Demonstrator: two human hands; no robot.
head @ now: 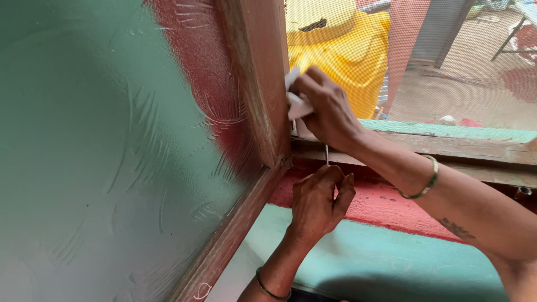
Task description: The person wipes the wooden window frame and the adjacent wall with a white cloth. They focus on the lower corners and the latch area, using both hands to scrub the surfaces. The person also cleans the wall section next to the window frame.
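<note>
My right hand [327,109] presses a small white cloth [295,100] against the inner edge of a brown wooden window frame [260,78]. My left hand [319,198] is closed below it, gripping a thin metal rod [326,154] that stands up by the wooden sill [447,148]. Both wrists wear green bangles. The open window pane [100,156] of patterned frosted glass fills the left side.
Behind a mesh screen [447,61] stands a yellow plastic container [341,53], with bare ground and a pillar beyond. Below the sill the wall is painted red [386,204] over teal [380,263].
</note>
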